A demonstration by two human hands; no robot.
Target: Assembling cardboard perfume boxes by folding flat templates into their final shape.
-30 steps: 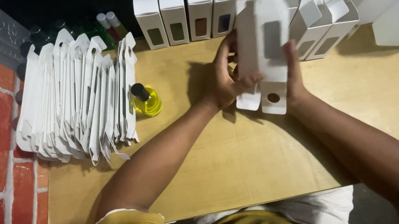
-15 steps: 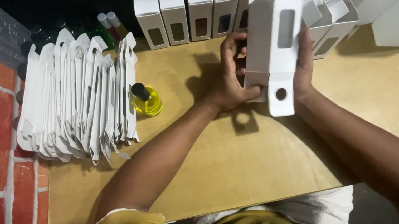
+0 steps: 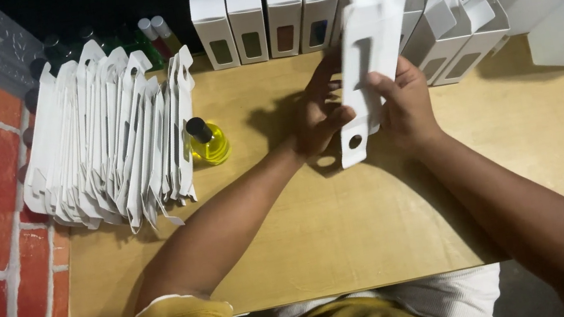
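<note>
Holding a white carton blank [image 3: 367, 69] upright above the wooden table [image 3: 354, 230], just right of the frame's centre, both hands work on it together. The left hand [image 3: 317, 119] curls its fingers around the carton's left edge, while the right hand [image 3: 405, 105] grips the right edge with the thumb pressed across the front panel. The carton is lifted clear of the table, its hang tab with a round hole pointing down and its window slot facing the camera.

Doing this step well, as I judge it, means squeezing the two side creases evenly so the flat sleeve opens square instead of skewing, and keeping thumbs off the window cutout, where the card is weakest.

At the upper middle of the frame a row of finished window boxes [image 3: 267, 17] stands along the table's back edge; to the upper right sit open boxes with raised flaps [image 3: 456, 18]. A fanned stack of flat blanks [image 3: 113, 140] fills the left side, with a small bottle of yellow liquid [image 3: 206, 142] just beside it and a few more bottles [image 3: 150, 40] behind.
</note>
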